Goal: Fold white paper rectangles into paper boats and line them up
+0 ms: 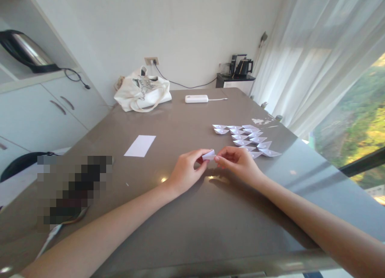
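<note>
In my head view, my two hands meet over the near half of the brown-grey table (pixel 192 214), with a small piece of folded paper (pixel 208 155) between them. My left hand (pixel 190 166) has it pinched, fingers along the back and upper edge, thumb underneath at the near side. My right hand (pixel 239 164) is drawn in narrow, thumb and forefinger nipping the paper's right end, the other fingers curled in. The paper is white and tilted, its right end a little higher at the top corner, and I cannot tell whether it touches the tabletop. Just beyond my right hand sits a cluster of white paper boats (pixel 240 137), set close in slanting rows, the nearest ones partly hidden by my knuckles. Past them, toward the window side, lie some paper scraps (pixel 258 121). A flat white sheet (pixel 140 146) lies by itself to the left, well apart from my fingers. Near the far edge rest a slouched white bag (pixel 153 97) with its strap hanging forward and, to its right, a white power bank (pixel 196 99) with a short cable running out sideways. To the left of my left forearm is a dark thing (pixel 75 190) blurred into blocks, so I cannot tell what it is. Behind the table's far right corner stands a black kettle (pixel 243 67), and a sheer curtain (pixel 285 57) hangs along the right.
</note>
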`<state>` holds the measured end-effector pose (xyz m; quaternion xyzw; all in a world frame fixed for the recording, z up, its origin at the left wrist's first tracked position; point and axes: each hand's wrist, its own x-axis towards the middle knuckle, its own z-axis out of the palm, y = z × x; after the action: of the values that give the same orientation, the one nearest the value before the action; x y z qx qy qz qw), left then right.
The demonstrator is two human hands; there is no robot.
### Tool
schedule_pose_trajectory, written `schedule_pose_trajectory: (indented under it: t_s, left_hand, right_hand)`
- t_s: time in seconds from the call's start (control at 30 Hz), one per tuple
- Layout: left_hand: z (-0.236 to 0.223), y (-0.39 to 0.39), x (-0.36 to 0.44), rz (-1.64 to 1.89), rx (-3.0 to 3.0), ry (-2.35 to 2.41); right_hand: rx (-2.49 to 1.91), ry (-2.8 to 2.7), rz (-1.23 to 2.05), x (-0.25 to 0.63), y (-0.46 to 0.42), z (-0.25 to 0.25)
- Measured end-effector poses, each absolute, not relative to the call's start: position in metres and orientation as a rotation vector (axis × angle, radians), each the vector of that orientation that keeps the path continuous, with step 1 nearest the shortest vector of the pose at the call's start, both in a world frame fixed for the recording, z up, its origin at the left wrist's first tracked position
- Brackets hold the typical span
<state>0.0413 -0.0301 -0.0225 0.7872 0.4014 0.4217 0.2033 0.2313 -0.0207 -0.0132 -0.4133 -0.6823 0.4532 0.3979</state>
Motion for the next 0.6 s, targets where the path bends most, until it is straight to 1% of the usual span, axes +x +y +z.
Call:
schedule_pose_trajectory:
  t_s: [0.13,0.3,0.43,0.6]
  left_hand:
    - [-0.0197,-0.0346,0.0405,1.111,2.422,1.025]
    - [-0.0178,-0.0374,0.0394,1.015,2.502,1.022]
    - [-0.0181,-0.0356,0.0399,1.073,2.455,1.023]
    - [-0.0181,-0.0325,0.0428,1.201,2.247,1.101]
  right_hand:
    - [-1.031,-1.547,1.299,0.2279,-0.0190,-0.0122]
    - [-1.027,-1.407,1.394,0.2279,-0.0166,-0.0122]
    - [-1.046,-1.414,1.423,0.2288,-0.0163,-0.0145]
    - [-1.036,-1.430,1.496,0.2271,-0.0170,-0.0162]
